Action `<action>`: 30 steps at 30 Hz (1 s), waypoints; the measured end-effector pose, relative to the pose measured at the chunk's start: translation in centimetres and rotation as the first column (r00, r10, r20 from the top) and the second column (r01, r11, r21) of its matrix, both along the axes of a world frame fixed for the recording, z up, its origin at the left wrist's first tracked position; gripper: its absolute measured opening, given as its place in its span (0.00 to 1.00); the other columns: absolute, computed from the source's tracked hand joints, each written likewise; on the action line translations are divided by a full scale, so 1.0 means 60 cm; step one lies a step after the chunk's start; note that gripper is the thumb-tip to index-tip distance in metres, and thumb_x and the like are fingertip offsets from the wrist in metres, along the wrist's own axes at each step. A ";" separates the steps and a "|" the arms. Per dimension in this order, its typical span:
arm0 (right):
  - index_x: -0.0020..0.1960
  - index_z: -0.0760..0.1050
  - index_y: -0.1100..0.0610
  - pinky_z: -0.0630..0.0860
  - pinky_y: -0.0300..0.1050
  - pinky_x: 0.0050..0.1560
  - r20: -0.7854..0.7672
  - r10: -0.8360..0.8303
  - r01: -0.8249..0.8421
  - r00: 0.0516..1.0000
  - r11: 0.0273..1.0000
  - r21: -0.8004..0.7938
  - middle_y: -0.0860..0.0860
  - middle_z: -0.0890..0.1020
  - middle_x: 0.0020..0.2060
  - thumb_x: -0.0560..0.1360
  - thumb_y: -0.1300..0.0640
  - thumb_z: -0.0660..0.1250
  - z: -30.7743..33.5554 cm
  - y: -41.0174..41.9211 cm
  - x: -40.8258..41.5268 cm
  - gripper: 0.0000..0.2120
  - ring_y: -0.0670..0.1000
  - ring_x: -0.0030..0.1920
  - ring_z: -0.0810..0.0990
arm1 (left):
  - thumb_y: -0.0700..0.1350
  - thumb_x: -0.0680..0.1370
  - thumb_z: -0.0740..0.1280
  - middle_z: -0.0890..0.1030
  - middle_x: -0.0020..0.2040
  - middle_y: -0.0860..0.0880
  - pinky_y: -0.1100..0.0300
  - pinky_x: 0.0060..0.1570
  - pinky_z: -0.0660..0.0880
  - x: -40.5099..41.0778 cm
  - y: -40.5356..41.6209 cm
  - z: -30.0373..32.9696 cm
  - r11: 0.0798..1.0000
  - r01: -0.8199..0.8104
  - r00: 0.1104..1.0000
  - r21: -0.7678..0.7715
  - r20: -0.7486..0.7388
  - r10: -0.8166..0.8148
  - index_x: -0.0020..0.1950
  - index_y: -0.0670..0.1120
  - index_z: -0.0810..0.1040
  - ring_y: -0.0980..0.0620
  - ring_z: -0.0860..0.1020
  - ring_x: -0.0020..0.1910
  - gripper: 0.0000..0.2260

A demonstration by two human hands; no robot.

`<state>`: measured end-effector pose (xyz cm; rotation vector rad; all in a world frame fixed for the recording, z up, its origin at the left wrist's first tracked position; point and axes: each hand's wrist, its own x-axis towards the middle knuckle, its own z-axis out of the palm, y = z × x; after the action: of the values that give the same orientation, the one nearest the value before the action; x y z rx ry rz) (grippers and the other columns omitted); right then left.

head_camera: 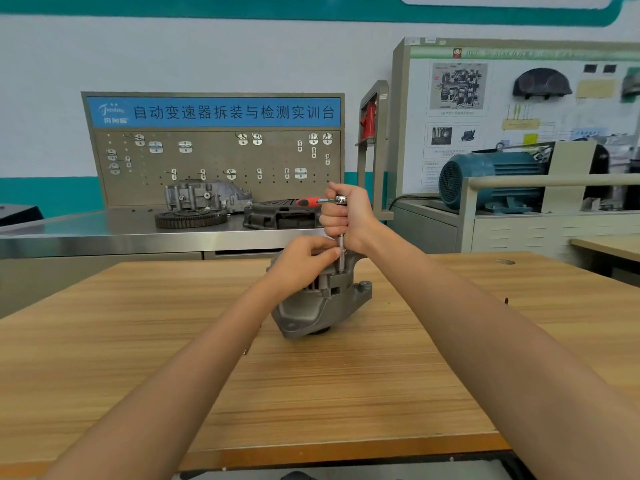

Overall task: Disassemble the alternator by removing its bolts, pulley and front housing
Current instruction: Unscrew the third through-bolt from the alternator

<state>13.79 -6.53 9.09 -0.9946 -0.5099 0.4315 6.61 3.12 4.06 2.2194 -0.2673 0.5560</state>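
Grey cast alternator [320, 299] — tilted on wooden table, ratchet extension [341, 256] upright on top

Two bare forearms reach in from the near edge, one from the near left and one from the near right, both uncovered from elbow to wrist with no sleeve showing. The left hand [304, 261] and the right hand [346, 216] are ungloved. The wrists and the fingers that show carry no watch, band or ring. Fingernails are short and plain where visible.
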 end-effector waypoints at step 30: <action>0.43 0.67 0.56 0.63 0.44 0.33 0.328 -0.803 0.853 0.497 0.522 -0.015 0.47 0.68 0.31 0.82 0.55 0.48 -0.021 0.043 -0.062 0.13 0.47 0.33 0.68 | 0.35 0.76 0.65 0.79 0.32 0.49 0.61 0.34 0.72 0.001 -0.023 0.007 0.977 -0.132 0.987 -0.165 -0.113 0.114 0.35 0.48 0.76 0.51 0.74 0.33 0.11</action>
<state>10.08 -3.94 7.82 -1.3628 -0.1767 -0.5885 6.65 1.71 4.50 2.0976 -0.0265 0.5096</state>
